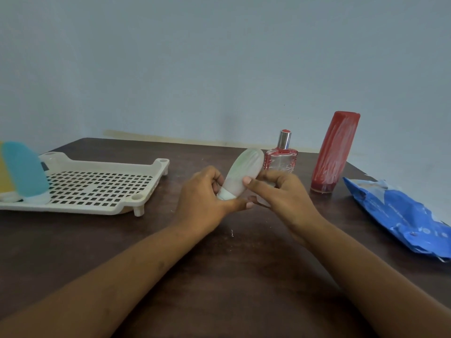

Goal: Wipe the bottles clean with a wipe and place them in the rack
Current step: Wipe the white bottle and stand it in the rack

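1. I see both hands meeting over the middle of the dark brown wooden table, with a pale frosted oval plastic bottle held between them, clear of the table and leaning up and to the right.
2. The left hand grips the bottle's lower end, fingers curled round the white cap.
3. The right hand holds the bottle's side, its thumb laid across the front and its fingers curled behind. A pale scrap shows under those fingers; I cannot tell whether it is a wipe.
4. To the left lies a cream perforated plastic rack. A teal oval bottle stands cap-down in its near-left corner, with a yellow bottle just beside it at the frame's edge.
5. Behind the hands stands a small red-trimmed glass perfume bottle with a silver sprayer.
6. To its right a tall red bottle, smeared with white streaks, stands on the table.
7. A crumpled blue wipes pack lies on the table's right edge.
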### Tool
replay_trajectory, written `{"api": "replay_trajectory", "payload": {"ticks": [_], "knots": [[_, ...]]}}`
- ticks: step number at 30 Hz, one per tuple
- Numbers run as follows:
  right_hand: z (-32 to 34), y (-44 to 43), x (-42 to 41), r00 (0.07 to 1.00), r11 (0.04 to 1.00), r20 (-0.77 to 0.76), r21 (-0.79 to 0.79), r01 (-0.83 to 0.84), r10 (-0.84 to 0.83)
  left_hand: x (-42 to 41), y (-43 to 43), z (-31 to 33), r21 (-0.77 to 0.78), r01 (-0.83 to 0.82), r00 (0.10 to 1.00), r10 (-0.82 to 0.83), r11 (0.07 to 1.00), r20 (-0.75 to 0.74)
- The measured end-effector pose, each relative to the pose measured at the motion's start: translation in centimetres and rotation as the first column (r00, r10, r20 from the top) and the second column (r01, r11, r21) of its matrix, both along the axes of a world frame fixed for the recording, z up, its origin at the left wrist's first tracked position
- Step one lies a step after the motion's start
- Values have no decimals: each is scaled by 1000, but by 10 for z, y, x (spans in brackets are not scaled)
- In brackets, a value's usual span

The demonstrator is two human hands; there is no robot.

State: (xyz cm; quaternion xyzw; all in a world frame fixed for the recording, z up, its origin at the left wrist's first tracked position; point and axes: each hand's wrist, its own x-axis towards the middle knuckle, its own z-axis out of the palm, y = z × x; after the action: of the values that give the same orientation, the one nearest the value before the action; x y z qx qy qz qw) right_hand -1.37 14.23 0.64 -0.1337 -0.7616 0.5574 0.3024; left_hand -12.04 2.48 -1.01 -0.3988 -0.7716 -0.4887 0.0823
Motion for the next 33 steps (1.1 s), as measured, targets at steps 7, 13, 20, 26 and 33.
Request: {"api": "replay_trajectory", "payload": {"ticks": [7, 13, 20, 26, 33], "knots": [[4, 7, 4, 999, 989, -23, -141, -39, 37, 8, -6, 11, 59, 208, 927, -216, 976, 306], [7, 9, 7, 991, 977, 13, -169, -129, 133, 8, -10, 14, 209, 446, 702, -485, 870, 522], [9, 10, 10, 985, 989, 109, -82, -123, 132, 11, -13, 17, 218, 573, 579, -578, 790, 576], [4, 10, 8, 972, 991, 189, -31, -134, 137, 12, -11, 10, 175, 557, 617, -545, 812, 567], [4, 13, 8, 985, 999, 170, 25, -35, 30, 8, -5, 8, 174, 504, 633, -499, 846, 591]]}}
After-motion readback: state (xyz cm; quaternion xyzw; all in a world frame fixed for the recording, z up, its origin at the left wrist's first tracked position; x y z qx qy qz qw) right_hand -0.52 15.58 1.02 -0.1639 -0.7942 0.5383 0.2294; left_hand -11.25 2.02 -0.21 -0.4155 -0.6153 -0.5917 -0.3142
